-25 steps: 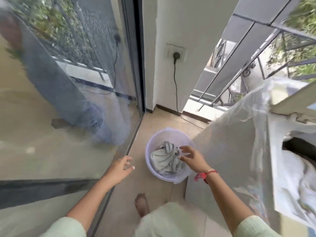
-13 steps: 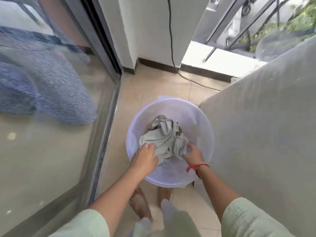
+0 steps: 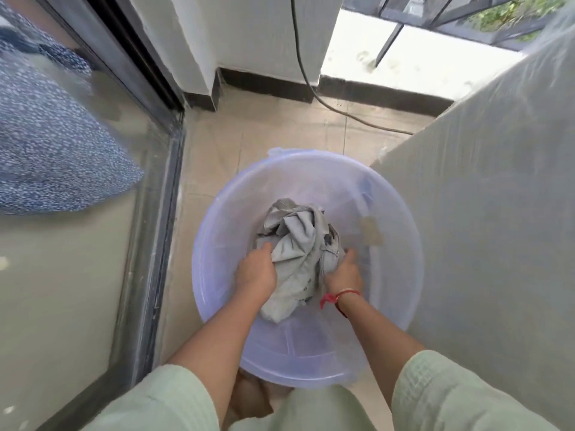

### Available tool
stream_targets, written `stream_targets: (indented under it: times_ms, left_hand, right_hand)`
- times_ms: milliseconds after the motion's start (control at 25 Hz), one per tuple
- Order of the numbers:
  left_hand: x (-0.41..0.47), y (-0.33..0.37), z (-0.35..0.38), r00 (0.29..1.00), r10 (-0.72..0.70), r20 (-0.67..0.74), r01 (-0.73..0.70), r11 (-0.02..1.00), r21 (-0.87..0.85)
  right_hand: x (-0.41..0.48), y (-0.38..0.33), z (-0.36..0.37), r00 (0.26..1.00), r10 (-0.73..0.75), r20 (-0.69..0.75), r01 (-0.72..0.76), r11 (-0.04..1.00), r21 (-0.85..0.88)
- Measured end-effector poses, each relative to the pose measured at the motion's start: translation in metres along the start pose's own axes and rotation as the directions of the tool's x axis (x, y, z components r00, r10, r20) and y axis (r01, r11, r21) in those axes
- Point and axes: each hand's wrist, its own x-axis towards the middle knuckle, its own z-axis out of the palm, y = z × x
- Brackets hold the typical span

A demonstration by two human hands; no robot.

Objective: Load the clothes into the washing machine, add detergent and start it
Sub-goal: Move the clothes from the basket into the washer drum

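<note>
Both hands are down inside the translucent lavender plastic basin [image 3: 401, 231], which stands on the tiled floor [image 3: 273, 132] just beside the covered washing machine [image 3: 485, 231], its right rim against the machine's side. The grey crumpled clothes [image 3: 298, 244] lie bunched in the middle of the basin's bottom. The left hand [image 3: 256, 270] has its fingers closed into the left side of the bundle; the right hand [image 3: 343, 272], with a red thread at the wrist, has its fingers dug into the right side, clamped on the cloth. Gripping from both sides looks meant to gather the whole heap in one lift, so that nothing trails when it goes up to the machine, whose opening is out of view here.

Against half a second ago, the hands have pushed deeper into the cloth, and the bundle is squeezed narrower between them, with a tail of fabric now hanging toward the near rim. A second ago the left hand was outside the basin, near the glass door [image 3: 93, 244], and only the right was reaching the clothes.
</note>
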Motion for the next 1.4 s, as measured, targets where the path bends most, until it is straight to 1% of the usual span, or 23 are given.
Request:
stream_targets:
  times_ms: [80, 160, 200, 240, 320, 400, 480, 560, 600, 640, 720, 800, 880, 960, 1080, 1160, 1280, 1400]
  left_hand:
    - [-0.027, 0.007, -0.018, 0.997, 0.072, 0.026, -0.072, 0.997, -0.024]
    - [-0.067, 0.015, -0.039, 0.994, 0.101, 0.037, -0.098, 0.992, -0.075]
    - [-0.091, 0.019, -0.050, 0.993, 0.114, 0.033, -0.110, 0.987, -0.118]
    - [-0.117, 0.022, -0.061, 0.992, 0.125, 0.027, -0.119, 0.979, -0.166]
    - [-0.169, 0.027, -0.092, 0.991, 0.134, -0.008, -0.132, 0.961, -0.242]
    - [-0.213, 0.034, -0.127, 0.991, 0.128, -0.045, -0.136, 0.948, -0.286]
    - [-0.246, 0.040, -0.163, 0.992, 0.103, -0.069, -0.120, 0.936, -0.331]
    - [-0.276, 0.043, -0.203, 0.995, 0.037, -0.098, -0.072, 0.920, -0.386]
    - [-0.292, 0.044, -0.222, 0.994, 0.000, -0.109, -0.047, 0.903, -0.428]
    - [-0.305, 0.044, -0.239, 0.992, -0.037, -0.117, -0.023, 0.881, -0.473]
    - [-0.328, 0.044, -0.277, 0.978, -0.120, -0.173, 0.005, 0.837, -0.548]
    - [-0.353, 0.038, -0.311, 0.958, -0.172, -0.231, 0.011, 0.824, -0.566]
    - [-0.370, 0.032, -0.343, 0.948, -0.151, -0.278, -0.017, 0.853, -0.521]
    - [-0.387, 0.030, -0.368, 0.945, -0.111, -0.308, -0.058, 0.869, -0.491]
    - [-0.409, 0.030, -0.396, 0.931, -0.031, -0.364, -0.127, 0.907, -0.402]
    - [-0.419, 0.024, -0.410, 0.912, -0.002, -0.410, -0.152, 0.927, -0.343]
    - [-0.426, 0.019, -0.420, 0.877, 0.019, -0.481, -0.184, 0.936, -0.299]
    - [-0.434, 0.030, -0.422, 0.843, -0.002, -0.538, -0.204, 0.924, -0.323]
  right_hand:
    - [-0.022, -0.006, -0.029, 1.000, 0.023, 0.017, -0.023, 1.000, 0.005]
    - [-0.054, -0.012, -0.066, 0.998, 0.052, 0.047, -0.053, 0.998, 0.036]
    - [-0.074, -0.014, -0.086, 0.998, 0.036, 0.042, -0.038, 0.999, 0.038]
    - [-0.096, -0.014, -0.105, 1.000, 0.005, 0.018, -0.006, 1.000, 0.030]
    - [-0.147, -0.015, -0.147, 0.994, -0.063, -0.085, 0.064, 0.998, 0.010]
    - [-0.195, -0.015, -0.190, 0.975, -0.121, -0.187, 0.130, 0.991, 0.036]
    - [-0.237, -0.017, -0.231, 0.949, -0.180, -0.258, 0.217, 0.968, 0.123]
    - [-0.281, -0.023, -0.277, 0.934, -0.215, -0.284, 0.281, 0.934, 0.219]
    - [-0.303, -0.025, -0.297, 0.920, -0.253, -0.298, 0.328, 0.914, 0.239]
    - [-0.322, -0.028, -0.318, 0.900, -0.295, -0.322, 0.383, 0.888, 0.256]
    - [-0.355, -0.035, -0.364, 0.836, -0.350, -0.424, 0.485, 0.832, 0.270]
    - [-0.388, -0.045, -0.410, 0.759, -0.386, -0.525, 0.557, 0.802, 0.215]
    - [-0.415, -0.060, -0.452, 0.684, -0.407, -0.605, 0.622, 0.759, 0.192]
    - [-0.439, -0.069, -0.483, 0.603, -0.440, -0.666, 0.673, 0.728, 0.129]
    - [-0.468, -0.080, -0.513, 0.486, -0.474, -0.734, 0.729, 0.684, 0.040]
    - [-0.487, -0.084, -0.527, 0.433, -0.498, -0.752, 0.750, 0.661, -0.006]
    - [-0.504, -0.086, -0.544, 0.357, -0.510, -0.782, 0.795, 0.606, -0.031]
    - [-0.518, -0.087, -0.549, 0.296, -0.535, -0.791, 0.820, 0.567, -0.076]
